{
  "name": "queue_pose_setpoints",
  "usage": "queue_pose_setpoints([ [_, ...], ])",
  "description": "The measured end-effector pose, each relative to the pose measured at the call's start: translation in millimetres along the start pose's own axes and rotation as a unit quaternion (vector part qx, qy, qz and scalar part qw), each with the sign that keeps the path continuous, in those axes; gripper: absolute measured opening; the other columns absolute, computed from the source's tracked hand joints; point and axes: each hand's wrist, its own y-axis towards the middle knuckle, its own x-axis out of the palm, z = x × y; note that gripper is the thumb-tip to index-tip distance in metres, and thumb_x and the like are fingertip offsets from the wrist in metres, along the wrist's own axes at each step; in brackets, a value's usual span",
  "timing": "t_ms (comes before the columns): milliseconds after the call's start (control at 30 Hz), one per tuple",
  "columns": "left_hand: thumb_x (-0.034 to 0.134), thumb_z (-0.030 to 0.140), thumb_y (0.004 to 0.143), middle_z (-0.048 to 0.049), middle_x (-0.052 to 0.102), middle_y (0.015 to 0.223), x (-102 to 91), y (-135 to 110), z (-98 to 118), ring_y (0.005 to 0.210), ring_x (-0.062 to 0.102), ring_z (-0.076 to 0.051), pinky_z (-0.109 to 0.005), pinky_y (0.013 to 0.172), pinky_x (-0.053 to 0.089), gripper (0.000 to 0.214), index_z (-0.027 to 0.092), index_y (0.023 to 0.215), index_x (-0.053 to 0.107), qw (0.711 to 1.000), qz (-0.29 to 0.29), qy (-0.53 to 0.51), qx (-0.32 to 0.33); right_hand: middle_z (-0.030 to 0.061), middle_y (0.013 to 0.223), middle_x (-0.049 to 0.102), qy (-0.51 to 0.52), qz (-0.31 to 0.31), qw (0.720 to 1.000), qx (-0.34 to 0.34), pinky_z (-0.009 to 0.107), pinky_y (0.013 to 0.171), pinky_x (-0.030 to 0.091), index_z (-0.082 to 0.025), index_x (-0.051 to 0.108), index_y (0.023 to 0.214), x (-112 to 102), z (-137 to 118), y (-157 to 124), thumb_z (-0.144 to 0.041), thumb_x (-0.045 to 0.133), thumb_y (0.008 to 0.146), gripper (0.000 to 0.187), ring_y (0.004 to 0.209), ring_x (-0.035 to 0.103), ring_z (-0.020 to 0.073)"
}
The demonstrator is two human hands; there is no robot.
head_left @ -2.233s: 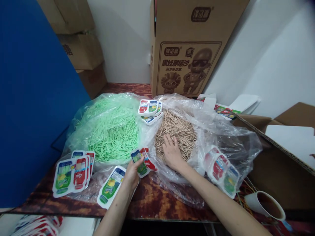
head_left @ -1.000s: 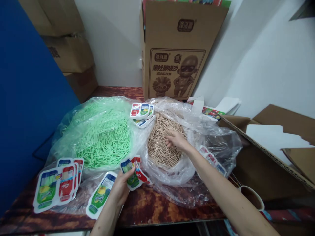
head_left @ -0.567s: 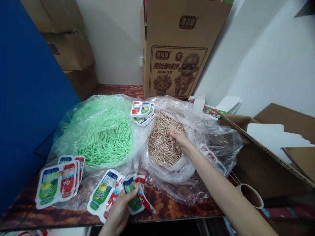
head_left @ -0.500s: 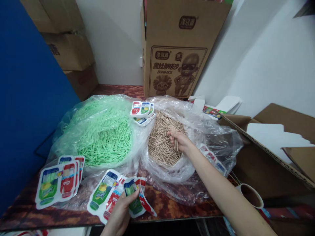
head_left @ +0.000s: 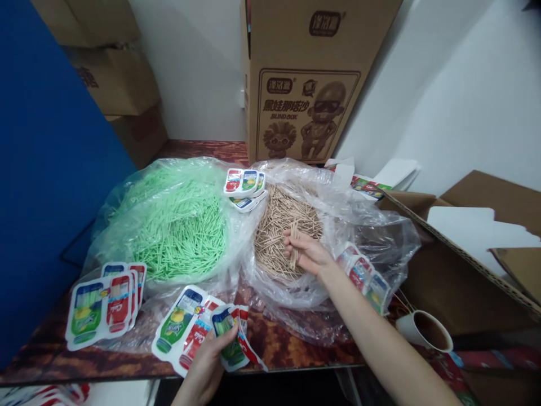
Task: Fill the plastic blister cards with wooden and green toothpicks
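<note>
My right hand [head_left: 307,251] is closed around a small bunch of thin brown sticks [head_left: 294,255], just over an opened clear bag full of brown sticks [head_left: 270,248]. At the table's front edge, my left hand [head_left: 211,356] grips a printed pouch [head_left: 231,338] with green and red jar-shaped panels; the pouch is bent. Another such pouch [head_left: 177,322] lies under or beside that hand; whether it is held too I cannot tell. To the left, a second clear bag holds green sticks [head_left: 181,225].
Printed pouches lie stacked at the left [head_left: 87,316], between the bags [head_left: 245,186] and at the right [head_left: 367,276]. A paper cup of dark drink [head_left: 425,331] stands beside an open carton [head_left: 439,282]. A tall cardboard box [head_left: 302,84] stands behind, a blue panel [head_left: 51,169] at left.
My right hand has turned slightly and now shows the bunched sticks upright in its fingers. My left hand keeps its hold on the pouch. The view has shifted a little.
</note>
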Motion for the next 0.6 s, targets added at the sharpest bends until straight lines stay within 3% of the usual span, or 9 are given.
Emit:
queue_pose_setpoints([
  [100,0.085,0.024,0.057,-0.0093,0.077,0.085,-3.7,-2,0,0.083,0.073,-0.030,-0.038,0.078,0.057,0.035,0.015,0.088,0.073,1.000,0.000,-0.004,0.015,-0.0019,0.070,0.063,-0.004,-0.014,0.998,-0.062,0.025,0.060,0.049,-0.020,0.054,0.089,28,24,-28,-0.020,0.060,0.080,0.010,0.057,0.058,0.0119],
  [200,0.085,0.024,0.057,-0.0098,0.077,0.087,-6.7,-6,3,0.083,0.073,-0.029,-0.037,0.079,0.056,0.035,0.014,0.089,0.072,0.999,-0.015,0.010,0.036,-0.0015,0.074,0.064,-0.063,0.043,0.983,-0.166,0.027,0.072,0.049,-0.022,0.054,0.090,54,65,-58,-0.023,0.055,0.085,0.005,0.069,0.062,0.0141],
  [267,0.084,0.026,0.058,-0.0103,0.077,0.087,-7.3,-9,7,0.082,0.072,-0.029,-0.037,0.078,0.056,0.036,0.013,0.089,0.072,0.999,-0.020,0.024,0.040,0.0005,0.082,0.065,-0.151,0.063,0.967,-0.196,0.028,0.079,0.047,-0.021,0.056,0.088,64,97,-74,-0.023,0.052,0.088,0.004,0.080,0.062,0.0159],
  [333,0.084,0.028,0.058,-0.0101,0.077,0.085,-6.6,-13,11,0.083,0.072,-0.030,-0.037,0.078,0.056,0.037,0.013,0.090,0.073,0.998,-0.012,0.035,0.041,0.0017,0.083,0.065,-0.209,0.075,0.958,-0.184,0.028,0.078,0.046,-0.020,0.057,0.088,67,126,-84,-0.024,0.048,0.090,0.010,0.082,0.061,0.0167],
  [433,0.085,0.028,0.056,-0.0079,0.077,0.082,-4.0,-18,14,0.085,0.072,-0.030,-0.038,0.081,0.055,0.039,0.015,0.090,0.073,0.998,0.014,0.035,0.052,0.0017,0.080,0.064,-0.216,0.067,0.959,-0.169,0.028,0.077,0.045,-0.020,0.058,0.096,66,152,-89,-0.029,0.046,0.093,0.015,0.080,0.062,0.0174],
  [600,0.086,0.028,0.054,-0.0055,0.077,0.077,2.4,-23,15,0.081,0.073,-0.028,-0.036,0.079,0.056,0.037,0.016,0.085,0.072,0.997,0.028,0.029,0.063,0.0032,0.083,0.065,-0.230,0.054,0.957,-0.167,0.028,0.077,0.045,-0.019,0.060,0.090,64,154,-87,-0.033,0.047,0.093,0.019,0.083,0.062,0.0182],
])
